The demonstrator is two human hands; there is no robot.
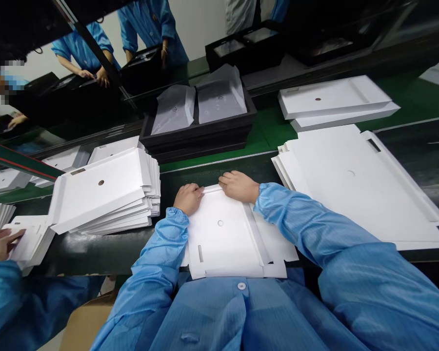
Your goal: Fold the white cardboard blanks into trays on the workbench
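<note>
A white cardboard box blank (223, 243), partly folded, lies on the dark bench in front of my body. It has a round hole near its middle and a narrow slot near its near left corner. My left hand (189, 198) grips the far left corner, fingers closed on the folded edge. At the far right corner, my right hand (239, 186) has its fingers bent over the same far edge. Its thumb is mostly hidden. The right side flap stands partly raised, and another white sheet (274, 236) shows beneath it.
Folded white trays (106, 190) are piled at left; flat white blanks (351, 185) lie stacked at right. Behind are a black tray (201, 136) with two clear-bagged items and two white boxes (332, 97). A co-worker's hand (2, 246) touches a white box at far left. People work across the line.
</note>
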